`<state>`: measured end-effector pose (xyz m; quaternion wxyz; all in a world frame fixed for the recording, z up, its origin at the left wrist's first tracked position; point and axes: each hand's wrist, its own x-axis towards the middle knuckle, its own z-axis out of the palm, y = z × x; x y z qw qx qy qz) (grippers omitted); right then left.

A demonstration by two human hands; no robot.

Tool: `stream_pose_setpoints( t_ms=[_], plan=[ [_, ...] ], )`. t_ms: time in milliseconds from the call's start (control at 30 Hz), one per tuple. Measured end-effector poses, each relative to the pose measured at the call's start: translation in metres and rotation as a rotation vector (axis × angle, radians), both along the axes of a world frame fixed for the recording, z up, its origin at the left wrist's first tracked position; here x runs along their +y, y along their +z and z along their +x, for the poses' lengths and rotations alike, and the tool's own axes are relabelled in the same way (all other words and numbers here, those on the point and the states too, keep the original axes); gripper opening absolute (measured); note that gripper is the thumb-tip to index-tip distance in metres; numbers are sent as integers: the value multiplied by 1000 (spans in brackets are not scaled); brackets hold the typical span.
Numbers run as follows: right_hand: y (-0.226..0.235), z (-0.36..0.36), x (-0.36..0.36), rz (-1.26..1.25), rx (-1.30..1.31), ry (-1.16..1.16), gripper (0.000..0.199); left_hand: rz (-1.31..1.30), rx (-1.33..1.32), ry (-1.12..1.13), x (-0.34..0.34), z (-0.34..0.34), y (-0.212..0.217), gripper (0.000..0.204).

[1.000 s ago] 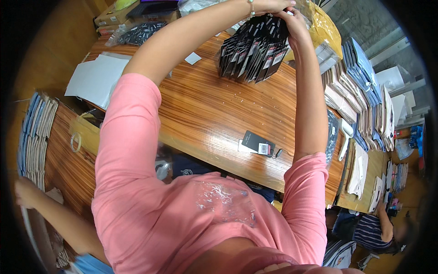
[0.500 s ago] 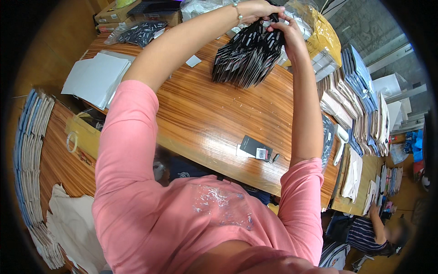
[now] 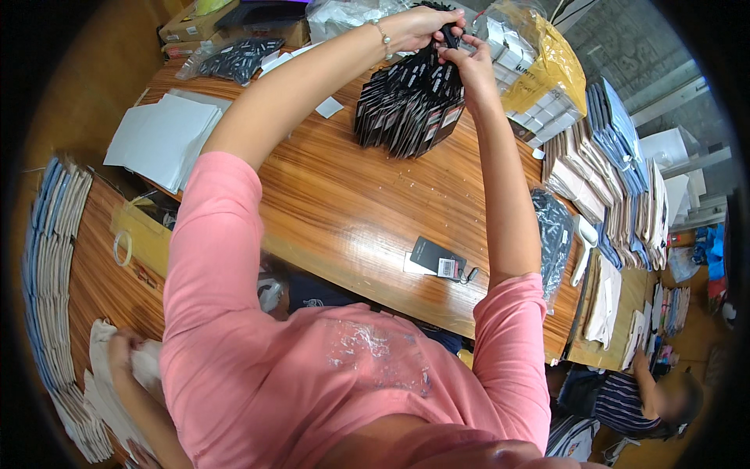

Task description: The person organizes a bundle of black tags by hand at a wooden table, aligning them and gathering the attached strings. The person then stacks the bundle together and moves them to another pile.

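A thick bunch of black hang tags (image 3: 402,117) hangs by its gathered black cords at the far side of the wooden table (image 3: 351,211). My left hand (image 3: 422,30), with a beaded bracelet at the wrist, is closed on the top of the cords. Just below and to the right of it, my right hand (image 3: 471,66) pinches the same cords. Whether the tags' lower edges touch the table, I cannot tell. Nearer to me lie a single black hang tag (image 3: 436,254) with a barcode label and cord, and a white card (image 3: 416,267) partly under it.
Bags of black cords (image 3: 234,61) (image 3: 551,238) lie back left and right. White paper (image 3: 160,139) is stacked left; a yellow-taped package (image 3: 547,70) and folded garments (image 3: 613,141) stand right. Another person's hand (image 3: 125,352) is over beige cloth; a striped-shirted person (image 3: 621,395) is lower right.
Both my hands have moved a little left with the hang tags, and the bunch now hangs straighter. Another person's arm has come in over the beige cloth at lower left.
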<state>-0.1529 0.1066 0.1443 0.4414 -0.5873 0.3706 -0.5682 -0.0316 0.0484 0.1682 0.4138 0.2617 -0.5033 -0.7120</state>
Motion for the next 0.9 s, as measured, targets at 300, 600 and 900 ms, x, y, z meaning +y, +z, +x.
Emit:
stream_pose_setpoints(
  t_ms=[300, 600, 900],
  plan=[
    [-10, 0, -2, 26, -79, -30, 33, -424, -275, 183, 27, -2, 4, 27],
    [-27, -1, -10, -70, -80, -69, 28, -545, -376, 138, 23, -8, 9, 27],
    [4, -14, -23, -21, 135, 214, 38, -909, -764, 161, 13, -5, 12, 34]
  ],
)
